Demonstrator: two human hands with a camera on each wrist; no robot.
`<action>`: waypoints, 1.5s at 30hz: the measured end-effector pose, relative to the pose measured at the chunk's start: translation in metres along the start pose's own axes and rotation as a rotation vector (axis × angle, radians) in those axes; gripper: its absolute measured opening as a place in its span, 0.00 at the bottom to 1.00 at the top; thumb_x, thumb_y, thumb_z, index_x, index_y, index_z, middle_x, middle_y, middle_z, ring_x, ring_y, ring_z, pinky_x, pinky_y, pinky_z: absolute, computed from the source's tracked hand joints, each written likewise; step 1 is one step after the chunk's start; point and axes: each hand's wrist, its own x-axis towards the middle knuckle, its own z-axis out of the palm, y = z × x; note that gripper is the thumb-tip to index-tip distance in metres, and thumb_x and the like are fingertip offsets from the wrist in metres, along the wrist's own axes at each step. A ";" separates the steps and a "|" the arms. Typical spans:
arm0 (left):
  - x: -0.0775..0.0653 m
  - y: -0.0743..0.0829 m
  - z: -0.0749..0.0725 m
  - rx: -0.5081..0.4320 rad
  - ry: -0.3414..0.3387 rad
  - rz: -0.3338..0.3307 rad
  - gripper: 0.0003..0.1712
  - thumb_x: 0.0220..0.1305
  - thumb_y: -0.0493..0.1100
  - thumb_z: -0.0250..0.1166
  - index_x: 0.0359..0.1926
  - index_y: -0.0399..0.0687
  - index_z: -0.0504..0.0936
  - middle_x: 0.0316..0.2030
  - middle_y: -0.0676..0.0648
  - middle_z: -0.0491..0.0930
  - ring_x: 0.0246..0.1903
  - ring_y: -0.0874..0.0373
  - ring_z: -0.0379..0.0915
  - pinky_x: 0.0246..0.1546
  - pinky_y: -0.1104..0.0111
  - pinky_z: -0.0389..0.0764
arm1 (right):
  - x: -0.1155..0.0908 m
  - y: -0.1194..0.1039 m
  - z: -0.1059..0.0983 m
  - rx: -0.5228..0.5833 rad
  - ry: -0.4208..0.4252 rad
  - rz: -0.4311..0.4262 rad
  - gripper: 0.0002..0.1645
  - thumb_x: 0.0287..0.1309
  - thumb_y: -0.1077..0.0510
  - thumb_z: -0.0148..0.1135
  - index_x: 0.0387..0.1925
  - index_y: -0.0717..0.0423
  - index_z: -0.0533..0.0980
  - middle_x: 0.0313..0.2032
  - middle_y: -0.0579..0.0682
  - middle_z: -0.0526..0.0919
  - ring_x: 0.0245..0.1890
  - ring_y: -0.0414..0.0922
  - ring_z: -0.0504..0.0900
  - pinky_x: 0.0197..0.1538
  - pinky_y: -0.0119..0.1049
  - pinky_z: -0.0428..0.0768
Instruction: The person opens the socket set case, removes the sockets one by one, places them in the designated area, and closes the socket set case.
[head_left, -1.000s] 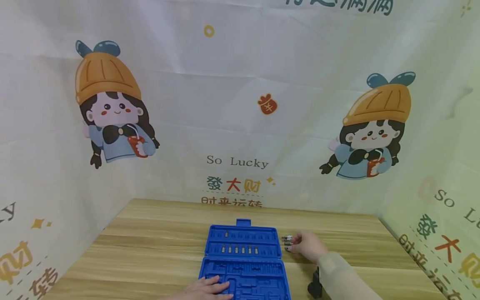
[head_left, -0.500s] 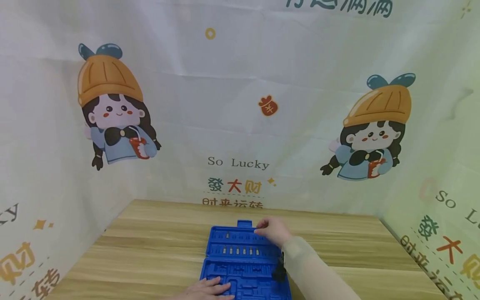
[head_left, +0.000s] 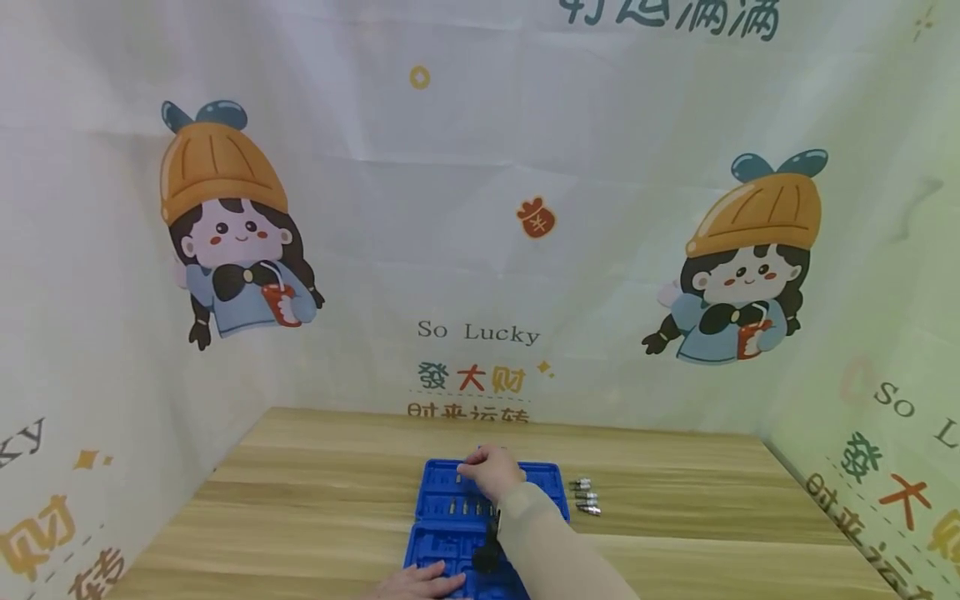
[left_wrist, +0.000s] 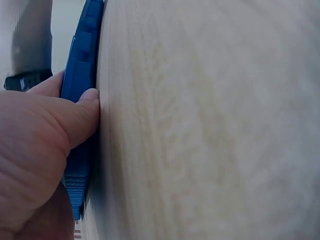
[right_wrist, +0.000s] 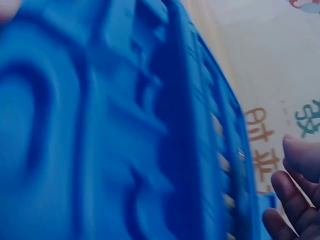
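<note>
A blue tool case (head_left: 487, 533) lies unfolded on the wooden table. My left hand (head_left: 423, 583) holds its near left part. In the left wrist view the thumb of this hand (left_wrist: 45, 130) lies along the outer wall of the case (left_wrist: 77, 75), with a finger on the far side. Over the upper tray is my right hand (head_left: 491, 471), its fingertips close to a lone bit (head_left: 458, 478) in the top row. In the right wrist view the fingers of the right hand (right_wrist: 292, 195) are bent and apart, with nothing seen between them.
More bits (head_left: 453, 507) stand in the lower row of the upper tray, partly behind the right sleeve (head_left: 558, 533). Several loose metal bit sockets (head_left: 588, 497) lie right of the case on the table (head_left: 675, 500). A printed cloth (head_left: 480, 275) encloses the back and sides.
My right hand has left the loose bit sockets at the right and swung left across the upper tray to its lone bit. The left hand has stayed on the case.
</note>
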 end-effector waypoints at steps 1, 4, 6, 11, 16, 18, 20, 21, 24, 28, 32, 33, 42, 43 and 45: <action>-0.001 -0.001 0.002 0.018 0.035 0.024 0.30 0.71 0.58 0.50 0.71 0.57 0.65 0.68 0.50 0.65 0.67 0.47 0.60 0.55 0.51 0.72 | 0.000 0.001 0.005 -0.008 0.013 0.022 0.06 0.56 0.53 0.69 0.34 0.50 0.82 0.39 0.47 0.82 0.43 0.53 0.75 0.55 0.59 0.65; -0.003 -0.003 0.009 0.077 0.156 0.122 0.27 0.72 0.54 0.51 0.68 0.52 0.69 0.65 0.47 0.70 0.64 0.48 0.65 0.51 0.54 0.75 | 0.001 0.004 0.014 -0.047 0.044 0.054 0.06 0.56 0.52 0.69 0.34 0.48 0.82 0.36 0.46 0.82 0.44 0.54 0.75 0.58 0.62 0.58; -0.005 -0.004 0.011 0.152 0.229 0.192 0.26 0.72 0.53 0.51 0.67 0.52 0.71 0.63 0.46 0.72 0.62 0.48 0.68 0.48 0.55 0.77 | 0.002 0.006 0.018 -0.078 0.059 0.077 0.07 0.56 0.51 0.69 0.36 0.47 0.83 0.37 0.46 0.82 0.47 0.55 0.75 0.60 0.62 0.56; -0.006 -0.003 0.011 0.134 0.255 0.186 0.25 0.72 0.53 0.52 0.66 0.51 0.71 0.63 0.47 0.73 0.62 0.50 0.68 0.48 0.56 0.77 | 0.003 0.010 0.020 -0.130 0.071 0.117 0.08 0.55 0.50 0.69 0.36 0.46 0.83 0.42 0.50 0.81 0.56 0.61 0.69 0.62 0.62 0.55; -0.004 0.002 0.007 -0.026 0.161 0.043 0.28 0.70 0.54 0.53 0.67 0.52 0.70 0.65 0.51 0.69 0.65 0.52 0.64 0.52 0.53 0.74 | 0.005 0.012 0.021 -0.147 0.061 0.158 0.07 0.54 0.48 0.70 0.33 0.44 0.84 0.45 0.54 0.79 0.58 0.64 0.65 0.62 0.62 0.56; -0.003 0.002 0.006 0.045 0.133 0.056 0.27 0.71 0.55 0.52 0.67 0.54 0.70 0.65 0.52 0.69 0.65 0.51 0.64 0.51 0.54 0.76 | 0.006 0.012 0.023 -0.134 0.053 0.181 0.07 0.53 0.48 0.71 0.32 0.44 0.84 0.49 0.58 0.77 0.59 0.66 0.63 0.62 0.63 0.56; -0.003 0.002 0.007 0.112 0.115 0.081 0.26 0.72 0.56 0.51 0.66 0.55 0.71 0.65 0.51 0.70 0.64 0.50 0.65 0.49 0.54 0.77 | 0.007 0.011 0.023 -0.118 0.042 0.201 0.06 0.52 0.48 0.71 0.30 0.44 0.84 0.53 0.62 0.75 0.61 0.68 0.61 0.62 0.64 0.55; -0.002 0.001 0.007 0.142 0.104 0.091 0.26 0.72 0.57 0.50 0.66 0.57 0.71 0.65 0.52 0.70 0.64 0.50 0.65 0.48 0.54 0.77 | 0.007 0.012 0.023 -0.110 0.039 0.209 0.06 0.52 0.49 0.72 0.29 0.44 0.84 0.54 0.63 0.73 0.61 0.70 0.59 0.62 0.65 0.55; 0.000 -0.001 0.008 0.145 0.075 0.082 0.27 0.72 0.59 0.50 0.67 0.59 0.70 0.66 0.52 0.69 0.65 0.50 0.64 0.48 0.53 0.77 | 0.010 0.012 0.023 -0.085 0.028 0.223 0.05 0.51 0.51 0.73 0.29 0.44 0.84 0.57 0.67 0.69 0.63 0.71 0.57 0.62 0.66 0.54; 0.003 -0.004 0.009 0.100 0.032 0.044 0.27 0.71 0.58 0.51 0.68 0.60 0.69 0.67 0.54 0.67 0.66 0.51 0.63 0.49 0.52 0.76 | 0.012 0.013 0.023 -0.082 0.017 0.239 0.04 0.50 0.52 0.73 0.29 0.44 0.84 0.56 0.68 0.69 0.62 0.70 0.58 0.61 0.66 0.55; 0.004 -0.003 0.010 0.211 0.054 0.088 0.27 0.72 0.59 0.50 0.67 0.58 0.70 0.66 0.53 0.69 0.64 0.52 0.64 0.47 0.56 0.78 | 0.013 0.013 0.023 -0.088 0.021 0.258 0.04 0.51 0.52 0.73 0.28 0.45 0.84 0.54 0.67 0.70 0.60 0.69 0.60 0.60 0.65 0.58; 0.004 -0.003 0.010 0.220 0.063 0.091 0.27 0.72 0.60 0.49 0.67 0.58 0.70 0.66 0.53 0.69 0.64 0.53 0.65 0.47 0.55 0.78 | 0.013 0.013 0.023 -0.085 0.022 0.260 0.04 0.51 0.53 0.73 0.28 0.45 0.84 0.54 0.67 0.70 0.60 0.69 0.60 0.60 0.65 0.58; 0.000 -0.001 0.007 0.172 0.103 0.091 0.26 0.73 0.59 0.49 0.66 0.59 0.71 0.65 0.52 0.70 0.65 0.52 0.63 0.46 0.52 0.78 | 0.012 0.010 0.023 -0.068 0.028 0.205 0.03 0.51 0.53 0.73 0.30 0.43 0.85 0.56 0.66 0.71 0.62 0.69 0.58 0.62 0.67 0.54; 0.000 -0.001 0.007 0.159 0.105 0.089 0.26 0.72 0.59 0.49 0.67 0.59 0.71 0.65 0.53 0.69 0.65 0.53 0.63 0.47 0.52 0.77 | 0.011 0.009 0.023 -0.069 0.031 0.203 0.03 0.52 0.52 0.73 0.30 0.43 0.85 0.56 0.66 0.71 0.62 0.70 0.58 0.62 0.67 0.54; -0.001 -0.001 0.008 0.135 0.114 0.085 0.26 0.72 0.59 0.49 0.67 0.60 0.70 0.66 0.53 0.69 0.66 0.54 0.62 0.47 0.51 0.77 | 0.009 0.007 0.022 -0.084 0.034 0.200 0.03 0.52 0.52 0.72 0.31 0.43 0.85 0.55 0.66 0.72 0.62 0.70 0.59 0.61 0.67 0.55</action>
